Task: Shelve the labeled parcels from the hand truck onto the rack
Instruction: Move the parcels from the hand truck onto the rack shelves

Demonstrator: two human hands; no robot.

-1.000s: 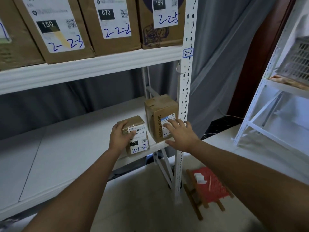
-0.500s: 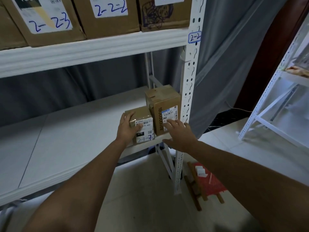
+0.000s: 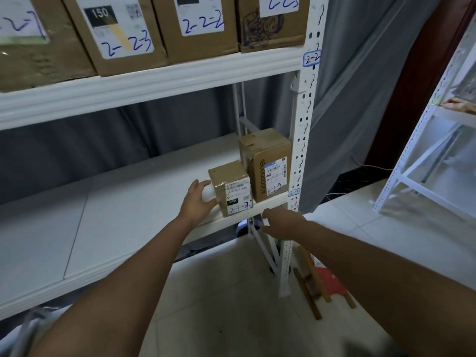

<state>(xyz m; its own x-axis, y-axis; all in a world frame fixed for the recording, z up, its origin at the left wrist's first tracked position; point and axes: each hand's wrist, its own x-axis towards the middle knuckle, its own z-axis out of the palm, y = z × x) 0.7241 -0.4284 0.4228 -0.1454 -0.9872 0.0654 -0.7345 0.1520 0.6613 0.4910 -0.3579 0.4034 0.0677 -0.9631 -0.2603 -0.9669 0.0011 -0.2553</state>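
Nearest the camera, the right hand [image 3: 282, 222] hangs in front of and just below the front edge of the lower shelf [image 3: 128, 217], beside the right upright [image 3: 300, 150]. Its fingers are loosely extended and grasp nothing; it is clear of both parcels.

The left hand [image 3: 197, 202] rests at the left side of the small parcel [image 3: 230, 188]. The thumb lies at the parcel's lower left face and the fingers curve toward its left side; whether they actually clamp the parcel cannot be told.

The small parcel is a brown cardboard box wrapped in clear tape. A white shipping label with barcodes, a black "070" block and blue handwriting "2-1-7" covers its front face. It stands upright, long axis vertical, label facing outward, at the front edge of the lower shelf near the right corner.

The taller parcel [image 3: 268, 163] stands touching or just beside it on the right, set against the right upright. It is brown, printed "180000000" vertically, and carries a white label marked "2-1-9". It also stands upright, label outward.

Farther up, the upper shelf [image 3: 154, 83] carries larger cartons [image 3: 121, 34] with labels hand-marked "2-2-3" and "2-2-2". A grey curtain [image 3: 360, 99] hangs behind the rack.
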